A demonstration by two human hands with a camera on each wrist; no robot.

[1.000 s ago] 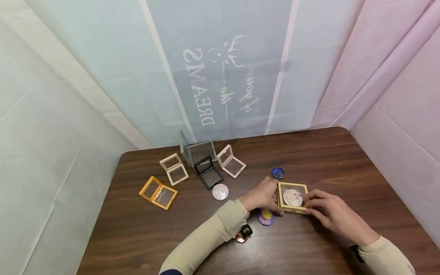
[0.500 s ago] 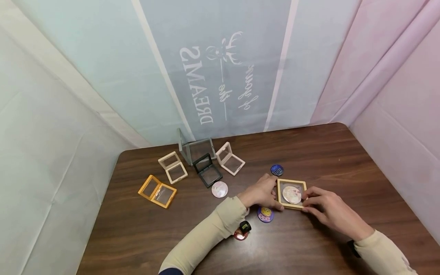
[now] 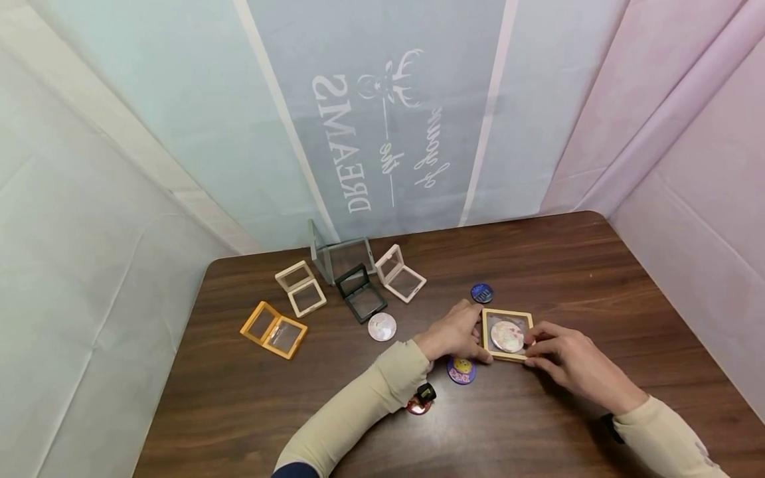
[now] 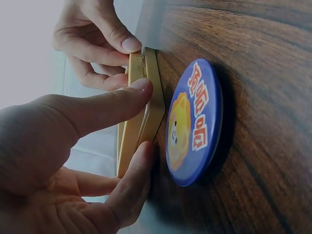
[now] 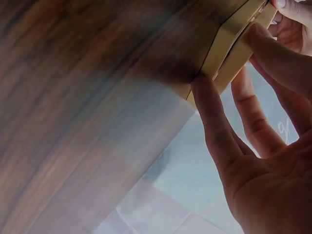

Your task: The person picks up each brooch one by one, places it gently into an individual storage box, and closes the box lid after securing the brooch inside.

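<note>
The left hand [image 3: 457, 332] and right hand [image 3: 564, 358] pinch opposite edges of the tan frame case [image 3: 507, 334], which lies flat and closed on the bench [image 3: 597, 279] with a pale badge inside. Five cases lie open; four badges lie loose.

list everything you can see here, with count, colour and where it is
closed square tan frame case: 1, tan, pale round badge inside, table centre-right, between both hands
open square frame cases: 5, orange, cream, grey, black, pale pink, table's far left
loose round pin badges: 4, pale pink, dark blue, blue-and-yellow, red partly under the left sleeve
dark wooden table: 1, brown
printed fabric backdrop: 1, pale green, grey, pink, behind
left hand: pinches the case's left side
right hand: pinches its right side
</note>
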